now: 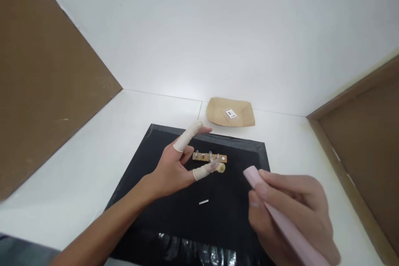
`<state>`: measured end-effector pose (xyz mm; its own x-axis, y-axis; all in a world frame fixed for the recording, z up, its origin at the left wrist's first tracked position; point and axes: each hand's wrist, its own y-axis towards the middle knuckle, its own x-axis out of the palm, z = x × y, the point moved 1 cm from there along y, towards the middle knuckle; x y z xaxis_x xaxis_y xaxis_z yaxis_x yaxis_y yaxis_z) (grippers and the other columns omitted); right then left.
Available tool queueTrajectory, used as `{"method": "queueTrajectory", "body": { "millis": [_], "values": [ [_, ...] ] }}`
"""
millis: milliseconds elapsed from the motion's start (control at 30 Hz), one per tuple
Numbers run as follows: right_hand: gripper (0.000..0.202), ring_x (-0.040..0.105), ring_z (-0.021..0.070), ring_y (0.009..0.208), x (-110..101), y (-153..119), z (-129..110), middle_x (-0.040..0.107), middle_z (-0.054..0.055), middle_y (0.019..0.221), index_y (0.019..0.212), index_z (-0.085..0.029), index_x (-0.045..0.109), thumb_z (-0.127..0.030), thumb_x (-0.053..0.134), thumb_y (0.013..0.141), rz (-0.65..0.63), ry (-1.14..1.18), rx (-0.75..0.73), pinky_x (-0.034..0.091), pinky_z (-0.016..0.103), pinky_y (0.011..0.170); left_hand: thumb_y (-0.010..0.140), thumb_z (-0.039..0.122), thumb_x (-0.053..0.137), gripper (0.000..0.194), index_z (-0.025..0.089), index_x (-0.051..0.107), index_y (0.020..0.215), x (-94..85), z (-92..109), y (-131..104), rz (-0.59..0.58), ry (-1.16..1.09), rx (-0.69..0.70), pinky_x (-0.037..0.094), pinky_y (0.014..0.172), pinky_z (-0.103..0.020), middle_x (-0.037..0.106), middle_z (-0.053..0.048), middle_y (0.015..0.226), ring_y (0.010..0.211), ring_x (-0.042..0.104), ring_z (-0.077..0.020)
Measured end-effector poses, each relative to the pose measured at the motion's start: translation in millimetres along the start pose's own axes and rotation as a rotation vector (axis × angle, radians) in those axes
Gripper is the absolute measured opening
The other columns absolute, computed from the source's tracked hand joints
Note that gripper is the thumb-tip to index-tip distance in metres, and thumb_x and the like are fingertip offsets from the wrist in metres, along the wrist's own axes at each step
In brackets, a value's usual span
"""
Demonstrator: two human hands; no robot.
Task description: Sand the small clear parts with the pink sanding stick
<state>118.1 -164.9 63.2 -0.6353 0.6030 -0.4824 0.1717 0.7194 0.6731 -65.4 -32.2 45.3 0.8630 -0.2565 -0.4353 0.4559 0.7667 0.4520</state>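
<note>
Right hand (289,212) pinches pink stick (276,212), lower right of frame; left hand (174,168), centre, holds thumb and fingers spread; tan strip (205,157) lies just above left thumb.

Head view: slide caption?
Right hand grips a pink stick; left hand, fingers covered, reaches over black mat.

The mat (187,220) is noted as black. The far tray (246,114) is recorded as plain tan-brown. The stick-like tool (289,228) at right is seen to be pale pink. The side panels (46,70) are found brown.
</note>
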Motion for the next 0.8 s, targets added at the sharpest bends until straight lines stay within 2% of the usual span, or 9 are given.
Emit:
{"method": "queueTrajectory", "body": {
  "millis": [67, 167, 233, 333, 400, 500, 567, 667, 800],
  "values": [
    [0.027, 0.073, 0.0138, 0.079, 0, -3, 12, 0.067, 0.006, 0.11, 0.11, -0.026, 0.075, -0.01, 0.072, 0.089, 0.035, -0.05, -0.091, 0.065, 0.02, 0.062, 0.087, 0.025, 0.084, 0.087, 0.035, 0.042, 0.163, 3.5, -11, -20, 0.027, -0.005, -0.049, 0.03, 0.041, -0.019, 0.069, -0.015, 0.144, 0.048, 0.026, 0.001],
    [0.026, 0.072, 0.0099, 0.081, 13, -15, 25, 0.066, 0.005, 0.111, 0.111, -0.023, 0.071, -0.005, 0.067, 0.092, -0.08, -0.015, -0.23, 0.063, 0.016, 0.067, 0.09, 0.022, 0.08, 0.096, 0.04, 0.028, 0.168, 9.2, -25, -42, 0.065, -0.038, -0.053, 0.027, 0.041, -0.017, 0.067, -0.015, 0.146, 0.049, 0.024, 0.0012],
    [0.026, 0.072, 0.0101, 0.082, 21, -28, 34, 0.065, 0.005, 0.113, 0.112, -0.022, 0.071, -0.004, 0.065, 0.094, -0.155, -0.01, -0.189, 0.062, 0.017, 0.068, 0.09, 0.024, 0.081, 0.093, 0.036, 0.03, 0.167, 12.9, -32, -50, 0.075, -0.023, -0.066, 0.025, 0.041, -0.017, 0.072, -0.013, 0.136, 0.048, 0.023, 0.0013],
    [0.016, 0.069, 0.0122, 0.078, 26, -45, 49, 0.061, 0.007, 0.11, 0.107, -0.022, 0.073, -0.012, 0.061, 0.101, -0.175, -0.07, -0.087, 0.06, 0.023, 0.063, 0.088, 0.028, 0.083, 0.085, 0.025, 0.041, 0.162, 18.0, -41, -55, 0.066, 0.039, -0.078, 0.026, 0.041, -0.017, 0.077, -0.007, 0.111, 0.047, 0.022, 0.0012],
    [0.015, 0.061, 0.0112, 0.069, 26, -50, 60, 0.054, 0.005, 0.097, 0.107, -0.02, 0.074, -0.013, 0.062, 0.101, -0.179, -0.106, -0.076, 0.055, 0.023, 0.055, 0.088, 0.031, 0.084, 0.083, 0.023, 0.042, 0.16, 21.0, -46, -57, 0.065, 0.069, -0.032, 0.029, 0.042, -0.016, 0.075, -0.009, 0.113, 0.047, 0.023, 0.0013],
    [0.02, 0.051, 0.0084, 0.058, 25, -49, 77, 0.045, -0.001, 0.081, 0.115, -0.017, 0.074, -0.008, 0.067, 0.099, -0.256, -0.131, -0.143, 0.046, 0.022, 0.048, 0.092, 0.035, 0.082, 0.084, 0.025, 0.037, 0.163, 24.7, -52, -58, 0.112, 0.08, 0.105, 0.03, 0.041, -0.016, 0.071, -0.012, 0.122, 0.049, 0.025, 0.0009],
    [0.022, 0.054, 0.0088, 0.055, 24, -46, 85, 0.052, -0.002, 0.076, 0.119, -0.014, 0.071, -0.008, 0.071, 0.098, -0.301, -0.155, -0.213, 0.047, 0.024, 0.049, 0.094, 0.037, 0.08, 0.082, 0.024, 0.038, 0.163, 26.7, -55, -57, 0.151, 0.079, 0.182, 0.031, 0.04, -0.016, 0.07, -0.011, 0.117, 0.05, 0.027, 0.0001],
    [0.025, 0.067, 0.0119, 0.057, 23, -44, 94, 0.073, 0.004, 0.081, 0.122, -0.011, 0.068, -0.013, 0.075, 0.097, -0.269, -0.196, -0.284, 0.056, 0.026, 0.056, 0.094, 0.04, 0.08, 0.08, 0.021, 0.041, 0.162, 29.4, -58, -56, 0.182, 0.087, 0.234, 0.033, 0.039, -0.016, 0.068, -0.006, 0.104, 0.049, 0.026, -0.0007],
    [0.025, 0.078, 0.0159, 0.066, 22, -48, 97, 0.083, 0.007, 0.098, 0.122, -0.015, 0.07, -0.019, 0.077, 0.098, -0.227, -0.163, -0.17, 0.062, 0.025, 0.061, 0.095, 0.042, 0.079, 0.083, 0.019, 0.039, 0.164, 31.7, -59, -57, 0.196, 0.095, 0.255, 0.035, 0.041, -0.016, 0.07, -0.004, 0.096, 0.048, 0.026, -0.0014]
  ]
}}
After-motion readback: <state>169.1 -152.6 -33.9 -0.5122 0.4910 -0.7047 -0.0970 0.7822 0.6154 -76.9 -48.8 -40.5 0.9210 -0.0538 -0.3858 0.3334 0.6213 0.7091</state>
